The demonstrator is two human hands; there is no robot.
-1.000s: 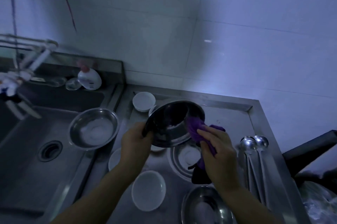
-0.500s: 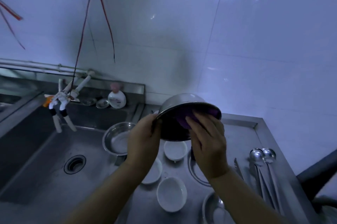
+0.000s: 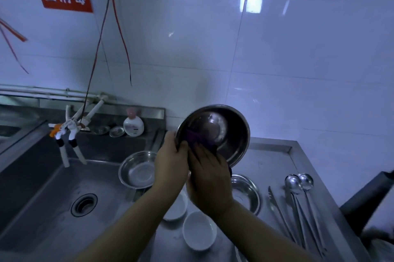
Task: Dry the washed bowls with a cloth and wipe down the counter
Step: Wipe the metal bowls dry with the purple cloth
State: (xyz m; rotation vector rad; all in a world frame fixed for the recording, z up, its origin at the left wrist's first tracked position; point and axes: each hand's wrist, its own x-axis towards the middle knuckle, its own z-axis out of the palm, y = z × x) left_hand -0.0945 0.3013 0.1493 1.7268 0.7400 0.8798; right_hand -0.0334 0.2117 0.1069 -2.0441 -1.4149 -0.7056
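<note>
steel bowl (image 3: 221, 131) is gripped at its rim by left hand (image 3: 171, 160). purple cloth (image 3: 197, 139) is pressed inside by right hand (image 3: 207, 173), fingers flat. cloth is best swept around the whole wall.

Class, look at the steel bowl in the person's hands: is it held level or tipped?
Tipped. The bowl stands on edge, its open inside facing the camera, with the purple cloth pressed inside.

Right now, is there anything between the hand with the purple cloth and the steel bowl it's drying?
Nothing visible. The right hand presses the purple cloth straight into the tilted steel bowl, while the left hand grips the bowl's rim.
</note>
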